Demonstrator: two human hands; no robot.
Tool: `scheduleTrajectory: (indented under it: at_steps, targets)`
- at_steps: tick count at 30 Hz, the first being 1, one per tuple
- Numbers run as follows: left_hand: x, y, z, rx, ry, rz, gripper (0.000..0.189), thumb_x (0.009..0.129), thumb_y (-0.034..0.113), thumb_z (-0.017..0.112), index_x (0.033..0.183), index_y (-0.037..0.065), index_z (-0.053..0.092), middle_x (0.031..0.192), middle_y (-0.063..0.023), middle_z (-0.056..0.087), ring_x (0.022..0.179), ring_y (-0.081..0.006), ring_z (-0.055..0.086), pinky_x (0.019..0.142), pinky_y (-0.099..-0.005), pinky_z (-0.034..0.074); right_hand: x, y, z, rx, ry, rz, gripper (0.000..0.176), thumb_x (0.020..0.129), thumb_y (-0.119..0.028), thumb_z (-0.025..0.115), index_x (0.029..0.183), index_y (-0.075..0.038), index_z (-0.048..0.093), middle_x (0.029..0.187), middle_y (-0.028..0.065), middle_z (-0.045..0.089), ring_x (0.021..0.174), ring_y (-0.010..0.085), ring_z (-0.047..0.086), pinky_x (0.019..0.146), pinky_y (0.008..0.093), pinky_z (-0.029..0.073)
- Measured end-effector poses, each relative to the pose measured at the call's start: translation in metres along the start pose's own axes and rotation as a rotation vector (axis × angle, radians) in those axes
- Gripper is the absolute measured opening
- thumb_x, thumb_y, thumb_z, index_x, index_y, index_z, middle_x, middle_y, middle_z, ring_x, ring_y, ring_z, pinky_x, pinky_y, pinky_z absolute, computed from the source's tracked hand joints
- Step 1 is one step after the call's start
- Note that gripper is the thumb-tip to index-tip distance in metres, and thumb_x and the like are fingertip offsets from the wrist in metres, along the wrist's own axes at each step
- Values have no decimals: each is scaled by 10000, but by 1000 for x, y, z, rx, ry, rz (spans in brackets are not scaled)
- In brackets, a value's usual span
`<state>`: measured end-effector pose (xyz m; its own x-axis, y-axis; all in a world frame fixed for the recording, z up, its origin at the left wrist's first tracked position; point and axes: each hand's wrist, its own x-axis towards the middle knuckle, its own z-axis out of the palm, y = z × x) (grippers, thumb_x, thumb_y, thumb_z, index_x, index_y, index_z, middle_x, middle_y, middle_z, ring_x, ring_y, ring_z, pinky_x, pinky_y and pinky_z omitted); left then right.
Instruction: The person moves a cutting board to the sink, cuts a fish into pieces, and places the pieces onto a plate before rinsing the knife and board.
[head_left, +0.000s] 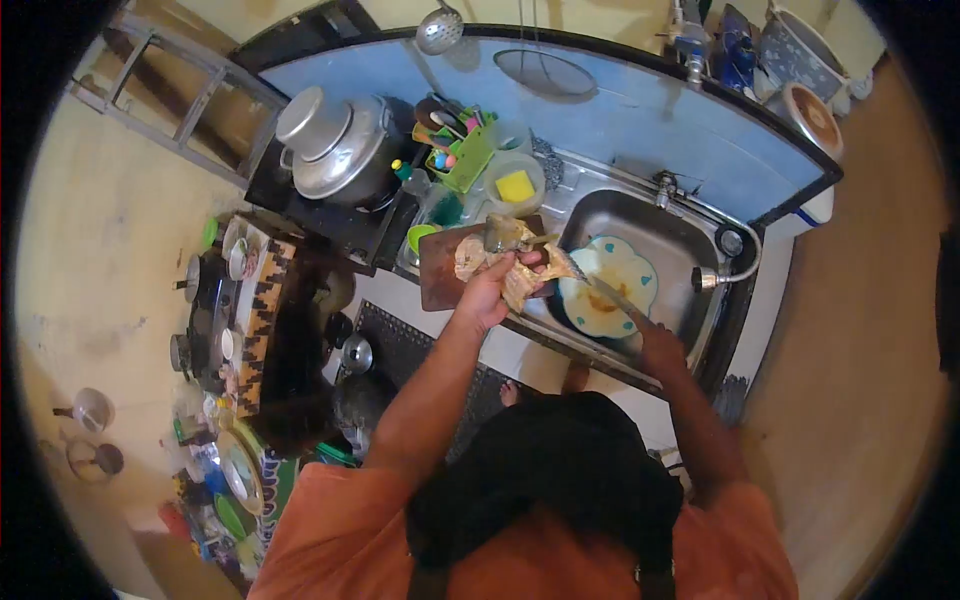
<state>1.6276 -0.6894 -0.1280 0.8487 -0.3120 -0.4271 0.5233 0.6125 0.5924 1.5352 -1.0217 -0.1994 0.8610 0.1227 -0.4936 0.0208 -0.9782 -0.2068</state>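
The left hand (490, 292) has its grip clenched around a pale tan piece of food (520, 262), held up just above the middle of the frame. Whether it is fish or meat cannot be told. The piece hangs over the right edge of a brown cutting board (438, 275), where the board meets the sink (690, 250).

The right hand (658, 342), lower and to the right of centre, has its grip closed on the handle of a knife (605, 290). The thin blade slants up and left across the basin, and its tip reaches the piece of food.

Under the blade, a cream plate (625, 265) with a blue scalloped rim and a brown smear lies in the basin. A tap (663, 187) stands at the far rim of the sink.

On the steel bench (575, 180) beyond the board sits a clear bowl (540, 172) with a yellow sponge (515, 186) in it. Just to its left is a green caddy (470, 160) full of utensils. Farther to the upper left stands a large metal pot (340, 150) with its lid tilted.

A ladle (438, 30) hangs at the top edge of the frame against the blue wall (640, 110). A dark mat (400, 345) lies on the floor left of the person's orange sleeve.
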Motion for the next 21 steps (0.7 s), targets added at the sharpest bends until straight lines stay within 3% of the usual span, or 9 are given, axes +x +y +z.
scheduleTrajectory:
  at_steps: [4,8,10,12,14,17,21]
  targets:
    - [-14,3,13,-32,-51,-1,401,1014,259,445,1316,-6,437,1214,-150,625,1108,-306,612,952,-473,515,23,16,20,-104,-25,20,669,842,-147,619,1449,-260,362,1183,209,564,1070,359,602,826,482,520]
    - [-20,2,19,-44,-19,11,329,1016,183,441,1291,2,464,1156,-151,654,1061,-295,642,911,-467,539,29,20,21,-131,35,27,644,837,-96,606,1434,-213,396,1138,224,551,1017,368,598,872,473,494]
    - [-19,3,22,-47,-11,13,321,1017,175,440,1287,3,462,1151,-154,656,1055,-290,645,912,-462,540,30,8,5,132,481,-151,547,857,-166,629,1374,-127,456,1277,211,527,1144,378,553,968,458,447]
    - [-23,4,28,14,15,32,290,1017,168,444,1248,0,494,1110,-152,667,1027,-275,656,907,-446,544,1,-53,-63,385,721,-328,472,840,-192,660,1290,-118,542,1280,173,545,1187,360,518,1013,445,401]
    - [-24,4,31,21,33,26,280,1015,175,452,1225,2,515,1089,-144,671,1010,-268,660,893,-434,549,-5,-97,-94,414,814,-601,394,805,-206,695,1183,-123,620,1186,114,607,1179,304,514,992,447,396]
    - [-18,-1,31,5,44,10,264,1012,189,466,1180,7,555,1042,-126,679,957,-250,666,846,-413,556,-4,-142,-123,213,771,-678,329,787,-221,702,1094,-111,655,1091,78,645,1099,270,550,960,441,397]
    - [-21,4,32,37,69,35,244,1006,207,483,1118,14,583,975,-102,684,848,-219,659,749,-389,554,15,-147,-123,94,794,-724,304,776,-244,704,1039,-99,659,1016,59,658,1008,252,568,915,442,398]
